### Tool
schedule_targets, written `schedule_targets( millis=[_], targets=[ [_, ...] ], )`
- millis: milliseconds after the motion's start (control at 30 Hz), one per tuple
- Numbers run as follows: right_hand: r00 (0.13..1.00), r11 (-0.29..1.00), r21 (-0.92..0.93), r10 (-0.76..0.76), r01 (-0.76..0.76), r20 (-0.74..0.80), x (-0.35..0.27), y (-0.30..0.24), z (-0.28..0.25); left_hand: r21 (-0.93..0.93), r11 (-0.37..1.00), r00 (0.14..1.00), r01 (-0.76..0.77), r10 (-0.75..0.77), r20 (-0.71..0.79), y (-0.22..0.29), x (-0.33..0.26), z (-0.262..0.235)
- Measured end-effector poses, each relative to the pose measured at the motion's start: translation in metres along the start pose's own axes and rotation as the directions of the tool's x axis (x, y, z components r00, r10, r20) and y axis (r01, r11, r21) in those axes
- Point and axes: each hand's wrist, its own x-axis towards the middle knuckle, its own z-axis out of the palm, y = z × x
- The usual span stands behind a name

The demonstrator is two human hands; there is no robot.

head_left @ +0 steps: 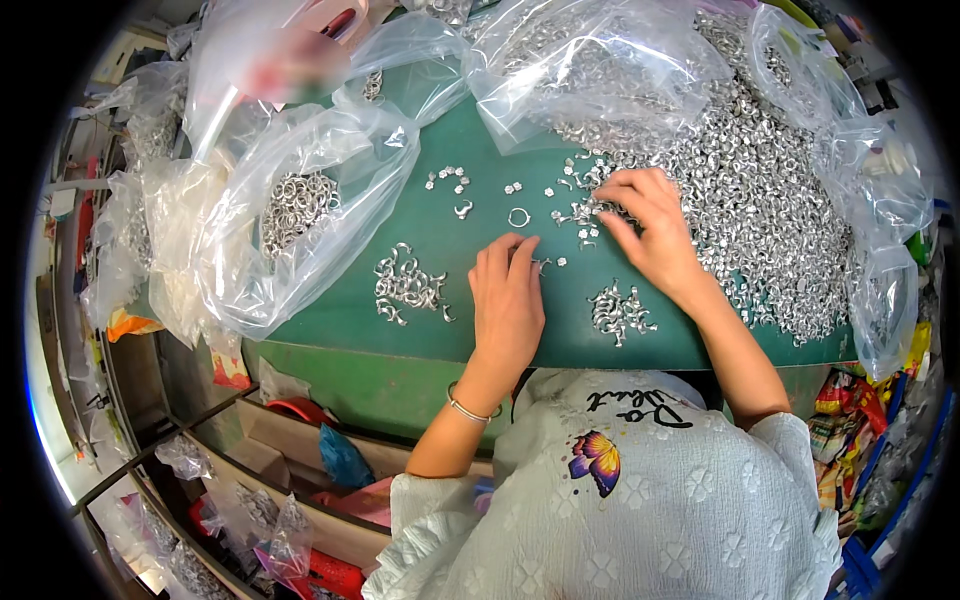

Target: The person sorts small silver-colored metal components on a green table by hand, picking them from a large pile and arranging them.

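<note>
My left hand (508,300) rests on the green table mat (440,345), fingers bent and close together; anything under the fingertips is hidden. A small silver piece (543,266) lies beside its index finger. My right hand (655,232) reaches into loose silver metal pieces (585,212) at the edge of a large heap. Its thumb and fingertips are apart, with small pieces on the mat between them. Ahead of my left hand lies a single silver ring (518,217). Small flower-shaped pieces (513,188) are scattered nearby.
A large heap of silver pieces (770,200) covers the right side, partly under clear plastic (600,60). An open plastic bag (350,215) holds silver rings (298,208) at left. Curved pieces form two small piles (408,285), (620,312). Shelves (290,500) stand below the table.
</note>
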Motion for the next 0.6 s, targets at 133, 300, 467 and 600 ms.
schedule_targets(
  millis=[133, 300, 467, 600],
  targets=[
    [0.993, 0.984, -0.151, -0.082, 0.093, 0.082, 0.003, -0.005, 0.019, -0.007, 1.0, 0.997, -0.008, 0.009, 0.071, 0.0, -0.002, 0.001],
    [0.997, 0.995, -0.091, -0.041, 0.046, 0.057, 0.001, -0.002, 0.008, -0.009, 1.0, 1.0, -0.029, 0.029, -0.013, -0.004, 0.0, -0.006],
    [0.99, 0.992, -0.012, -0.127, 0.128, 0.061, -0.004, -0.021, 0.022, 0.026, 0.999, 0.999, -0.044, 0.044, 0.007, -0.012, 0.015, -0.002],
    [0.988, 0.989, -0.017, -0.146, 0.147, 0.054, -0.003, -0.021, 0.027, -0.003, 1.0, 1.0, -0.027, 0.027, 0.014, -0.012, 0.013, -0.001]
  ],
)
